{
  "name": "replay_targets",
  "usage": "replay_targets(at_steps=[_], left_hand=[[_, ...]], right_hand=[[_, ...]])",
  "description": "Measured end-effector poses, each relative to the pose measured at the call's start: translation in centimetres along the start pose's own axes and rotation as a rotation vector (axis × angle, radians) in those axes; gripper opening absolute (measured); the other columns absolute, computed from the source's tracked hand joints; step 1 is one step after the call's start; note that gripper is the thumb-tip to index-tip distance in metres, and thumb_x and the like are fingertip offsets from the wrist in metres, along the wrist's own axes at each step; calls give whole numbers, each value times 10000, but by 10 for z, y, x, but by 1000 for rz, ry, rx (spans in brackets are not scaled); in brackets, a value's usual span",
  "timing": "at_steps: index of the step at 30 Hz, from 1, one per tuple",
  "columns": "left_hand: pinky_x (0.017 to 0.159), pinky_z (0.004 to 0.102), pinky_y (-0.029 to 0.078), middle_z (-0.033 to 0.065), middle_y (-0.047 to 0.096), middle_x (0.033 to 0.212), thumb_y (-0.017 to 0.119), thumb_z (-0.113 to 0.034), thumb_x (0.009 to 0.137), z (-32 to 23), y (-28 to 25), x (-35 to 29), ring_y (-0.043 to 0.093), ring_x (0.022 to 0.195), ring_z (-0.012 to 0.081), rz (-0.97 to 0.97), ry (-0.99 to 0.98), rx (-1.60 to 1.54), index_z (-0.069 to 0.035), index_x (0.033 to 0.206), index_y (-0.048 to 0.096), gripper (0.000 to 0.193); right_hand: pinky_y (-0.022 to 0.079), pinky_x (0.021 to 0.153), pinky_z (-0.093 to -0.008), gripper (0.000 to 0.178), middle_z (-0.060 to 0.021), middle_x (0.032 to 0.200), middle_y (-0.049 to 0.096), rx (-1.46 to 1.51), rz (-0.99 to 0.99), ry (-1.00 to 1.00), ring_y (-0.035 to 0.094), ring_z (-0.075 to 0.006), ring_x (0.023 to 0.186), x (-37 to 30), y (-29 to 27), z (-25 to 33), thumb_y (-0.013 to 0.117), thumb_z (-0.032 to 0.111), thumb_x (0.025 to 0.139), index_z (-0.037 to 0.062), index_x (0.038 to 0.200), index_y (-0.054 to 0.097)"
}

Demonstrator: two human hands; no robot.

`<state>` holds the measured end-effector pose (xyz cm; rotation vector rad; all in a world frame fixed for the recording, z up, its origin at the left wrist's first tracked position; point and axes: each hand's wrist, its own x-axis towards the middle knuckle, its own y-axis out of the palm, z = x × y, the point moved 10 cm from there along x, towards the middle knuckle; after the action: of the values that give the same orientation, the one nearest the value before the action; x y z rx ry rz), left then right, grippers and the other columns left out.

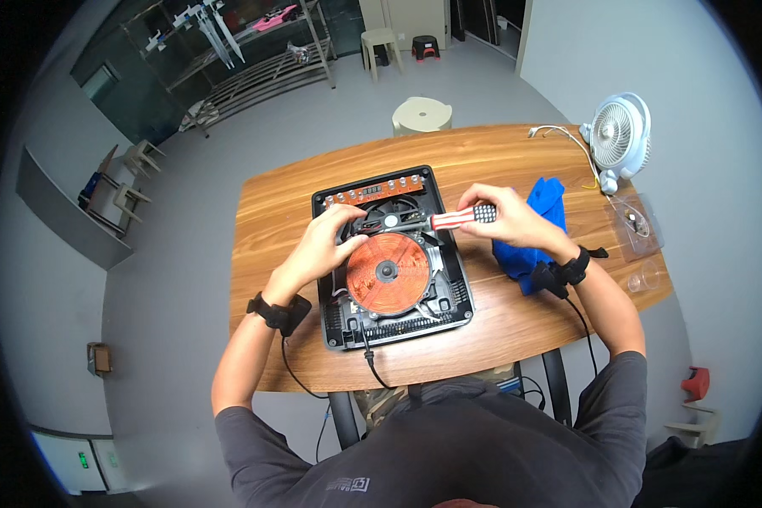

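An opened induction cooker (464, 292) lies on the table in front of me, its copper coil (388, 275) and black cooling fan (383, 212) exposed. In my right hand (510, 218) is a screwdriver (453, 220) with a red and white handle, held nearly level. Its shaft points left across the fan. My left hand (323, 241) is at the left side of the fan and coil, thumb and forefinger apart around the area by the shaft's end. Whether those fingertips touch the shaft cannot be made out. An orange circuit board (377, 190) runs along the cooker's far edge.
A blue cloth (543, 216) lies right of the cooker, partly under my right forearm. Farther right are a white fan (620, 135), a clear plastic bag (637, 227) and a clear cup (643, 277). A black cord (371, 360) leaves the cooker's near edge. A stool (422, 114) stands beyond the table (271, 195).
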<state>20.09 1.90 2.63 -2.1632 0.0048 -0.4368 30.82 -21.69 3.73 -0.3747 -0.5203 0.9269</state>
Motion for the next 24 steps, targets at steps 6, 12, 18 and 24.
replay_targets(at_steps=[6,12,18,24], left_hand=[[1097,467,437,179,597,1341,727,-286,925,24,21,26,537,1300,368,179,-51,309,-23,1319,620,486],[1097,462,436,160,566,1389,697,-365,938,58,48,50,532,1303,350,269,-82,404,-30,1340,628,528],[1107,482,400,138,572,1395,681,-373,949,73,59,54,506,1329,324,290,-125,487,-75,1356,637,506],[1095,520,385,113,592,1371,663,-405,958,73,59,54,509,1326,297,284,-126,479,-79,1359,641,517]], right_hand=[[537,731,-331,270,-134,823,696,-417,-98,9,670,-207,756,30,-71,15,800,178,845,-4,1015,695],[551,772,-416,274,-187,902,718,-692,74,-59,699,-359,862,82,-69,29,802,196,836,-11,989,709],[564,817,-427,283,-192,944,717,-747,198,-42,699,-368,905,116,-49,17,802,195,832,-13,1001,709],[567,821,-422,281,-189,954,722,-772,288,-34,702,-364,924,131,-31,12,810,183,823,-15,994,707]])
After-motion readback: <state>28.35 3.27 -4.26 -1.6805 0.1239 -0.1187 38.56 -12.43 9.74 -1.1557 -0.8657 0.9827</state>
